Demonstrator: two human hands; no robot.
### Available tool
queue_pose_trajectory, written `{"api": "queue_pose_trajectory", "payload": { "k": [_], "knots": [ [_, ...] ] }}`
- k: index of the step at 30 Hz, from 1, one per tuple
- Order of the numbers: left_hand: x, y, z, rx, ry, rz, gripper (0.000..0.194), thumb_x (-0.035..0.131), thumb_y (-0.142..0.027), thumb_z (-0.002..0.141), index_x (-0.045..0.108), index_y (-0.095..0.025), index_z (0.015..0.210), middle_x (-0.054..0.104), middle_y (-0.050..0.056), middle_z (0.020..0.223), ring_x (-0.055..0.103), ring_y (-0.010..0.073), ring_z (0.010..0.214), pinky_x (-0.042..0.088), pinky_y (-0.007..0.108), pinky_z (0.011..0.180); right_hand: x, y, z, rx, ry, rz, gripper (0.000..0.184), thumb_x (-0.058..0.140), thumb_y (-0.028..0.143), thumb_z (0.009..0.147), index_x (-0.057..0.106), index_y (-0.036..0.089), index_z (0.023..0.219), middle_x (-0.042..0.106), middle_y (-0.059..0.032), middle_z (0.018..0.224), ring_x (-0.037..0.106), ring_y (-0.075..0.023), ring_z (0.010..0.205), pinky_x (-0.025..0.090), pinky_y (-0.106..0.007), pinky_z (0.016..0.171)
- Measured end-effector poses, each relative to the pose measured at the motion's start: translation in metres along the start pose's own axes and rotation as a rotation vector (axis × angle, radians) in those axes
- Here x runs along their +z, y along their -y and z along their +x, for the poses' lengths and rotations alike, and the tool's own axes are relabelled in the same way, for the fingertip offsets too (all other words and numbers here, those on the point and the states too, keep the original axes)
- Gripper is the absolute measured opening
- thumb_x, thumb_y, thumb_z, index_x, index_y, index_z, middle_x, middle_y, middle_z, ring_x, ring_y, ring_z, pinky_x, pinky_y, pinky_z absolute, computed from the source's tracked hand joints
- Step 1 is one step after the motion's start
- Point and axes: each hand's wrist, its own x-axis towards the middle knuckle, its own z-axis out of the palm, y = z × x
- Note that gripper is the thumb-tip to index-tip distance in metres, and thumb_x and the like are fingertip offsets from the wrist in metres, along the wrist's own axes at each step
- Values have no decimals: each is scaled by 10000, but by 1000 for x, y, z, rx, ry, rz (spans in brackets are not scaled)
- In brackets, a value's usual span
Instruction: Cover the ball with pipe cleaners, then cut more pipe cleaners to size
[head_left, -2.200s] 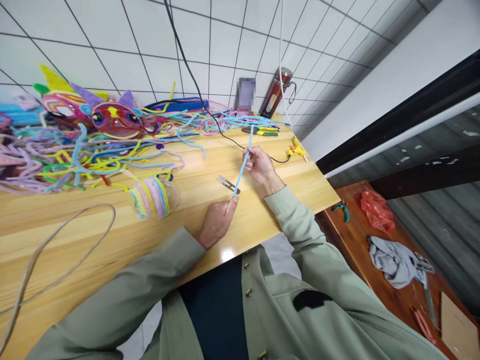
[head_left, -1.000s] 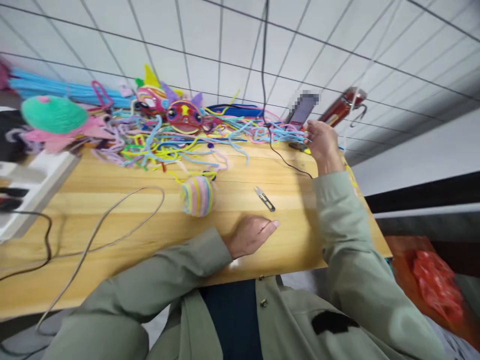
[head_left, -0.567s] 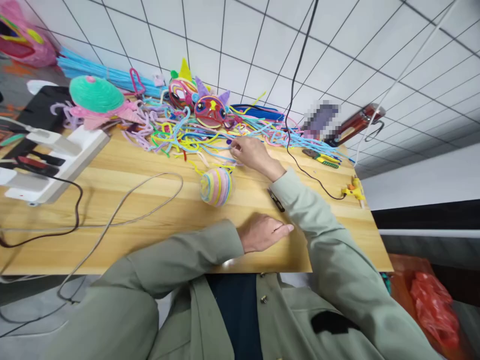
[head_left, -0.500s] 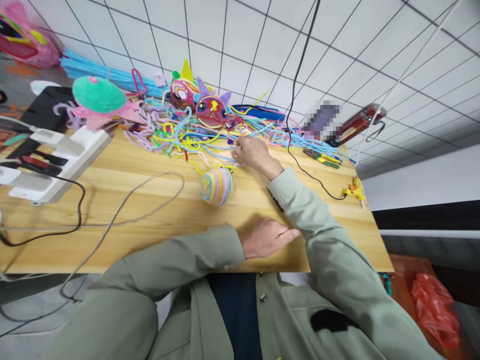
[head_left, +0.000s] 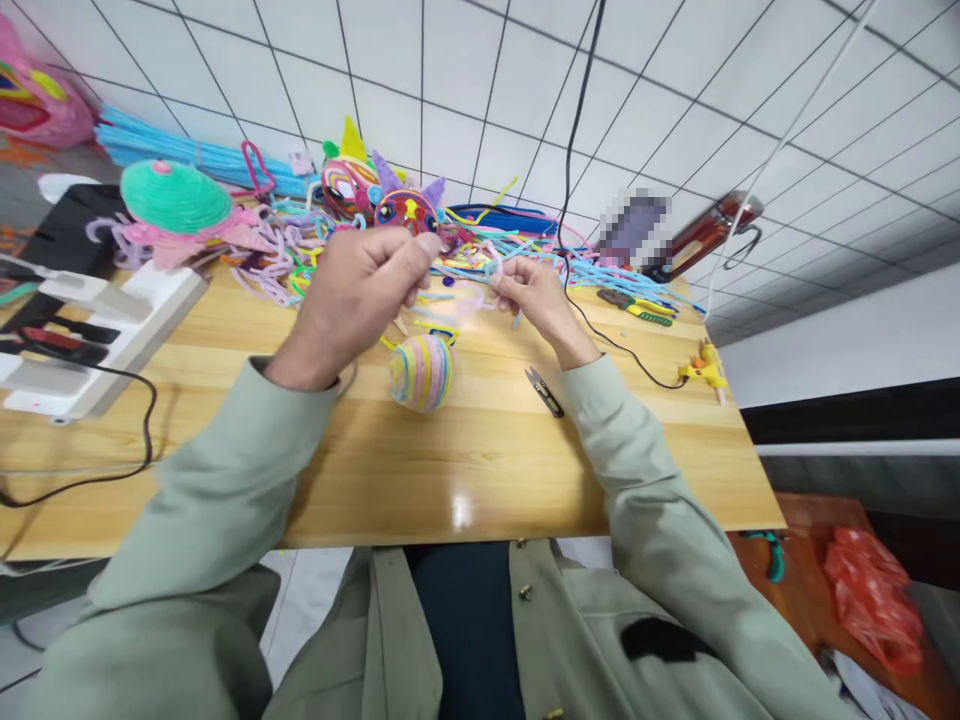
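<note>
My left hand (head_left: 356,300) is raised over the table, closed with thumb against curled fingers; what it may pinch is hidden. My right hand (head_left: 536,300) is closed, pinching a pale pipe cleaner (head_left: 495,262) at its fingertips, partly blurred. Between and below the hands sits a striped ball (head_left: 421,373) wound in yellow, pink and blue, with yellow and blue ends sticking out at its top. Thread snips (head_left: 544,392) lie near my right wrist. Behind my hands spreads a tangled heap of coloured pipe cleaners (head_left: 270,262).
Along the wall stand a green-and-pink turtle-like figure (head_left: 176,200) and a horned mask-like figure (head_left: 409,212). A white power strip (head_left: 161,315) lies left. Pliers (head_left: 637,306) and a yellow glue gun (head_left: 703,368) with a black cord lie right. A red bag (head_left: 874,600) is beyond the table.
My left hand has risen from the table's front edge to the upper left of the ball. My right hand has drawn slightly back from the heap, with a pale pipe cleaner in its fingers.
</note>
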Motion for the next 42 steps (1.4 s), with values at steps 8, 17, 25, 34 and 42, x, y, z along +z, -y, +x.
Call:
{"api": "queue_pose_trajectory", "payload": {
  "k": [8,17,25,34,42],
  "knots": [
    [18,41,41,-33,238,55,221,762,-390,962,790,-186,1042,781,62,1066,678,237,950,490,305,821,0,20,-19,-78,-3,328,441,904,565,881,648,214,800,725,25,740,595,-59,565,436,-158,485],
    [16,50,47,-120,412,-74,227,750,-371,947,816,-156,917,715,50,823,626,166,707,461,256,631,11,28,-22,-59,57,372,453,891,621,867,701,210,853,729,25,744,604,-60,562,454,-156,484],
    [25,54,42,-166,280,-249,221,809,-382,902,824,-181,991,777,49,861,656,169,708,494,281,636,8,24,-19,82,142,606,403,874,556,923,714,189,875,692,36,690,560,-40,482,408,-143,416],
    [1,73,53,33,-300,182,113,727,-189,972,835,-158,987,775,-32,848,684,141,810,498,303,834,-19,25,-16,-241,-298,560,277,709,543,1039,672,270,1013,691,16,800,653,-99,649,503,-202,550],
    [-10,54,47,28,289,375,326,641,-390,1041,717,-197,789,689,-17,701,559,164,690,364,278,692,-54,18,-9,-257,-373,531,300,621,567,1073,639,268,1056,720,-5,914,670,-107,677,485,-197,524]
  ]
}}
